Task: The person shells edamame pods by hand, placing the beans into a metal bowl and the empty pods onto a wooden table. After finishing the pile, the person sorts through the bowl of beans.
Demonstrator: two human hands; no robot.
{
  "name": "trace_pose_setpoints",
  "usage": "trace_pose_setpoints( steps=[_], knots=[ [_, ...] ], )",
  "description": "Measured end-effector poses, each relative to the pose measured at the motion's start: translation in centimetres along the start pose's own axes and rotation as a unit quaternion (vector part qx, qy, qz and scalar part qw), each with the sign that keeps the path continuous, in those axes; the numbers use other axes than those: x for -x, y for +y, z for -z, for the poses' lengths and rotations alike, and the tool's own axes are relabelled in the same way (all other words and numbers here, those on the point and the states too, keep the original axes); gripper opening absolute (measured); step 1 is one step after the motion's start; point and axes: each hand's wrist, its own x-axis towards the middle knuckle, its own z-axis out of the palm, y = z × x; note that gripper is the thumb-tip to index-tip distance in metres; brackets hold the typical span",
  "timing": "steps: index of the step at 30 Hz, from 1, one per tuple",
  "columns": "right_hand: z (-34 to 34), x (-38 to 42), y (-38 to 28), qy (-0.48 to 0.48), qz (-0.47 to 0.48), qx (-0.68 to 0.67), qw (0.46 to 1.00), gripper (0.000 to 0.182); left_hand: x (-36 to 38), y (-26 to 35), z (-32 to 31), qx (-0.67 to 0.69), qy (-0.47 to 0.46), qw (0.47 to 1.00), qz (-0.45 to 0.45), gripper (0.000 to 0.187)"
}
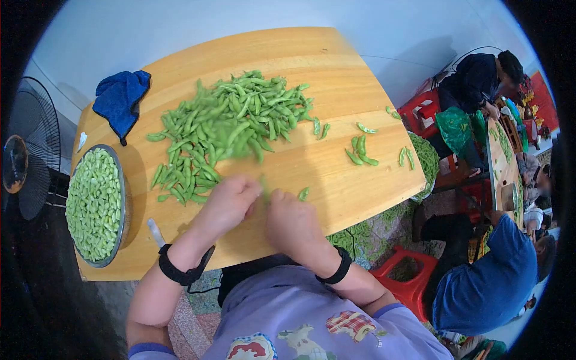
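Observation:
Near the table's front edge, my left hand [231,203] is closed, its fingertips turned toward my right hand. My right hand [295,223] is curled in a fist, thumb side facing the left. Between them a green soybean pod [264,187] shows, smeared by motion, and the fingertips of both hands meet it. A large heap of green soybean pods [240,111] lies just beyond my hands. A single small pod [304,194] rests beside my right knuckles. Shelled green beans [93,201] fill a round metal bowl [124,204] left of my left forearm.
A blue cloth [122,102] lies at the back left of the wooden table [342,72]. Several loose pods [362,150] are at the right. A fan [30,150] stands left. Beyond the right edge are a red stool [408,273], a pod-filled container [425,159] and seated people [489,276].

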Motion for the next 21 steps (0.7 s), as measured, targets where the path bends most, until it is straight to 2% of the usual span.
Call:
trace_pose_setpoints(
  steps=[5, 7, 8, 9, 10, 12, 13, 14, 15, 16, 18, 21],
  knots=[
    [-0.2, -0.4, 1.0, 0.031, -0.010, -0.075, 0.997, 0.013, -0.6, 0.8, 0.3, -0.015, -0.037, 0.999, 0.022, 0.019],
    [0.1, -0.2, 1.5, 0.038, -0.003, -0.087, 0.995, 0.015, -0.8, 1.1, 0.6, 0.077, -0.100, 0.990, 0.059, 0.019],
    [0.4, -0.1, 1.8, 0.057, -0.005, -0.163, 0.985, 0.016, -1.1, 0.8, 0.9, 0.078, -0.097, 0.991, 0.057, 0.019],
    [0.7, 0.1, 2.1, 0.077, -0.009, -0.239, 0.968, 0.018, -1.4, 0.5, 1.3, 0.211, -0.146, 0.962, 0.092, 0.021],
    [1.1, 0.2, 2.2, 0.078, -0.008, -0.240, 0.968, 0.018, -1.6, 0.5, 1.5, 0.337, -0.194, 0.913, 0.125, 0.025],
    [2.5, 0.7, 2.3, 0.001, -0.033, -0.377, 0.926, 0.019, -0.8, 1.4, 1.2, 0.349, -0.166, 0.916, 0.105, 0.021],
    [2.9, 0.9, 2.4, 0.002, -0.035, -0.376, 0.926, 0.019, -0.1, 2.2, 1.0, 0.361, -0.138, 0.918, 0.088, 0.016],
    [3.4, 1.2, 2.5, -0.015, -0.020, -0.467, 0.884, 0.020, 0.5, 2.7, 0.8, 0.361, -0.141, 0.918, 0.088, 0.016],
    [3.9, 1.3, 2.6, -0.032, -0.004, -0.552, 0.833, 0.022, 1.0, 3.3, 0.7, 0.355, -0.107, 0.928, 0.045, 0.013],
    [4.6, 1.5, 2.8, -0.031, -0.005, -0.552, 0.833, 0.022, 1.5, 3.7, 0.6, 0.348, -0.073, 0.935, 0.003, 0.011],
    [5.8, 2.1, 3.2, -0.129, -0.050, -0.627, 0.767, 0.021, 2.4, 4.2, 0.3, 0.342, -0.064, 0.937, -0.013, 0.010],
    [5.9, 2.3, 3.4, -0.108, -0.048, -0.603, 0.789, 0.022, 3.3, 4.6, -0.7, 0.326, -0.045, 0.943, -0.043, 0.010]
  ],
)
